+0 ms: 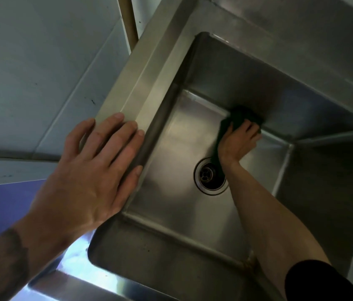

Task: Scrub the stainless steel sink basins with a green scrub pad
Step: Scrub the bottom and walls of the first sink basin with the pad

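Observation:
A deep stainless steel sink basin fills the middle of the head view, with a round drain in its floor. My right hand reaches down into the basin and grips a dark green scrub pad, which it presses against the foot of the far wall where that wall meets the floor. My left hand lies flat with straight fingers on the basin's left rim, its fingertips over the inner edge.
A pale tiled wall rises left of the sink, with a thin upright pipe beside the rim. A steel backsplash stands behind the basin. Another steel wall drops away to the right of a ridge.

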A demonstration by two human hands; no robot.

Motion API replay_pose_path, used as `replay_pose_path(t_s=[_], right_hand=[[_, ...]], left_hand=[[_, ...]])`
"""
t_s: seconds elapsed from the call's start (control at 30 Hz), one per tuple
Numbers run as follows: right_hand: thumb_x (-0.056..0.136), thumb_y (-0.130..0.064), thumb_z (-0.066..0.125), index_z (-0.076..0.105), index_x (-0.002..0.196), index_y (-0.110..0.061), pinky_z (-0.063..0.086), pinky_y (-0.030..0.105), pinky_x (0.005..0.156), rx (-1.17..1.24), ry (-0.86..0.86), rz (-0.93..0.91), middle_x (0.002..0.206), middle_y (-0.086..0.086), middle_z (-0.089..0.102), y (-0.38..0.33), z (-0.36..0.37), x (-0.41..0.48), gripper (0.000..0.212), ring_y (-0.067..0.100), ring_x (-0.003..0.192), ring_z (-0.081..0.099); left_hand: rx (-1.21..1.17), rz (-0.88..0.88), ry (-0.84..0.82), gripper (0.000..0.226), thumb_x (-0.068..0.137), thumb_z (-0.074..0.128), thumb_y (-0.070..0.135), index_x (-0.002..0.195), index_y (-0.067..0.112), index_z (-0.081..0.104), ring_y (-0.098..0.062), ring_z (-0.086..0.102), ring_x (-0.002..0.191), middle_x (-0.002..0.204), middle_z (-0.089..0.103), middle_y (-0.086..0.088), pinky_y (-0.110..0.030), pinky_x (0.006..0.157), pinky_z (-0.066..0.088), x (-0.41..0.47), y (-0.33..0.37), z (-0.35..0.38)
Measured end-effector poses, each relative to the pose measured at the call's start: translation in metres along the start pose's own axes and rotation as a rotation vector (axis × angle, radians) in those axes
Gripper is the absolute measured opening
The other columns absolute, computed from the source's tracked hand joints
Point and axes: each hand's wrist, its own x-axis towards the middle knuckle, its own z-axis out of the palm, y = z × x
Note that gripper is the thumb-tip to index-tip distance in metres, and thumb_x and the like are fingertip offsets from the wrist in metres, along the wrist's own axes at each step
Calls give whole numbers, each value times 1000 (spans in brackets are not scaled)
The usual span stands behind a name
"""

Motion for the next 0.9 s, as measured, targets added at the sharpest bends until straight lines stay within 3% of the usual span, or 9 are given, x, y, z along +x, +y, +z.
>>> replay_pose_path(t_s=[0.07, 0.17, 0.23, 0.43, 0.53, 0.6, 0.73, 0.9], right_hand=[[107, -31, 50, 48, 147, -5, 35, 47, 106, 45, -41, -66, 151, 19, 44, -27, 6, -9, 47, 40, 137, 39], [107, -29, 52, 47, 150, -8, 35, 45, 109, 19, -159, -452, 152, 19, 43, -37, 11, -14, 48, 39, 134, 40], [107, -29, 53, 49, 149, -8, 35, 44, 110, 14, -155, -536, 150, 20, 44, -17, 6, -5, 47, 40, 132, 42], [108, -31, 50, 47, 147, -2, 28, 50, 114, -66, -5, -19, 154, 28, 38, 102, -27, 24, 49, 48, 141, 35], [109, -35, 46, 43, 149, -4, 27, 53, 115, -27, 11, 203, 160, 28, 29, 95, -25, 30, 51, 50, 142, 32], [108, -36, 45, 43, 148, -4, 22, 47, 115, 0, 9, 236, 160, 27, 30, 63, -16, 24, 51, 47, 145, 31], [106, -34, 50, 47, 147, -8, 25, 43, 108, 40, -84, -35, 154, 21, 39, -26, 8, -5, 49, 41, 142, 35], [106, -25, 54, 50, 149, -10, 37, 45, 106, 59, -214, -643, 150, 19, 44, -78, 19, -25, 46, 39, 131, 42]], left_hand=[[-5, 1, -3, 57, 110, 46, 38, 155, 4, 52, -38, 44, 151, 156, 54, -18, -60, 123, 31, 1, 1, -1], [-4, 5, -19, 57, 110, 46, 38, 155, 2, 53, -39, 45, 151, 156, 55, -20, -61, 123, 33, 1, 1, -3], [4, 3, -21, 57, 111, 45, 38, 155, 2, 53, -40, 45, 150, 155, 55, -21, -62, 123, 34, 0, 1, -4], [13, 4, -18, 58, 111, 44, 39, 156, 3, 51, -39, 44, 151, 156, 54, -20, -61, 123, 32, 2, 0, -2], [8, 3, -15, 58, 111, 44, 39, 155, 4, 52, -39, 44, 151, 156, 54, -19, -61, 123, 32, 1, 0, -1], [10, 2, -26, 58, 111, 43, 39, 156, 4, 51, -39, 44, 151, 157, 54, -19, -61, 123, 33, 1, 1, -1], [16, 5, -26, 58, 111, 43, 39, 156, 3, 51, -39, 44, 151, 156, 54, -19, -61, 123, 33, 2, 1, -2], [15, 7, -23, 56, 111, 43, 37, 154, 2, 53, -41, 47, 149, 155, 56, -20, -61, 122, 34, 2, 2, -5]])
